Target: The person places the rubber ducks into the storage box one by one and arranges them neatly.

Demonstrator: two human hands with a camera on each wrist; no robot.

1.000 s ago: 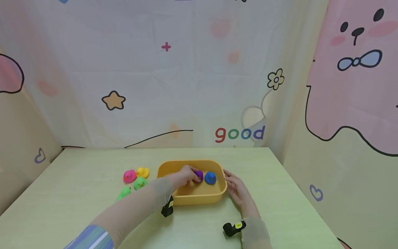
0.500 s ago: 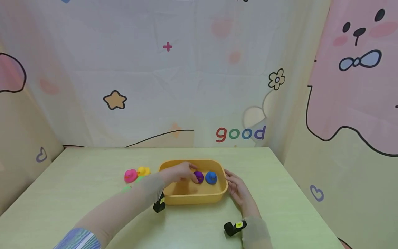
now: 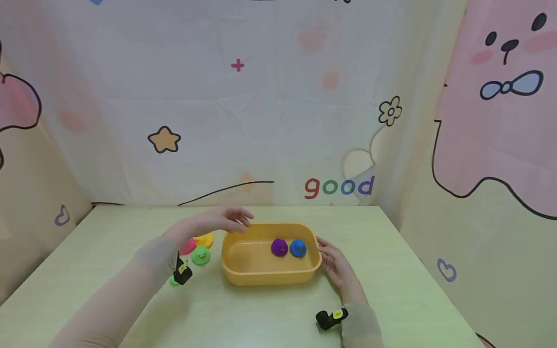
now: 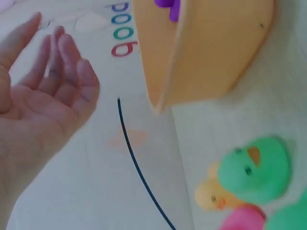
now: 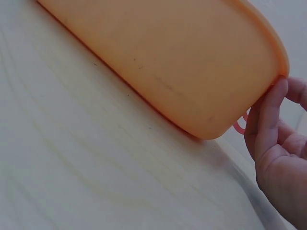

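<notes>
My left hand [image 3: 224, 220] hangs above the far left corner of a yellow plastic bin [image 3: 271, 279], fingers loosely spread with nothing in them. Inside the bin, in its right half, a purple rubber duck [image 3: 279, 248] and a blue rubber duck [image 3: 298, 248] sit side by side. At the bin's right end, my right hand [image 3: 339, 270] touches the outer wall; the right wrist view shows its fingertips [image 5: 280, 85] against the wall near the rim. Left of the bin are a green duck [image 3: 201, 255], a yellow duck [image 3: 205, 239] and a pink duck [image 3: 188, 247], the last partly hidden.
Another green duck [image 3: 175, 281] lies mostly behind the left wrist's black camera [image 3: 183, 271]. The right wrist carries a similar camera [image 3: 331, 319]. A pale table [image 3: 261, 319] bears everything, with printed curtains [image 3: 200, 111] at its back and sides.
My left hand has let go of the purple duck in the bin, then lifted out and moved left and away. The right hand stays at the bin's right end.
</notes>
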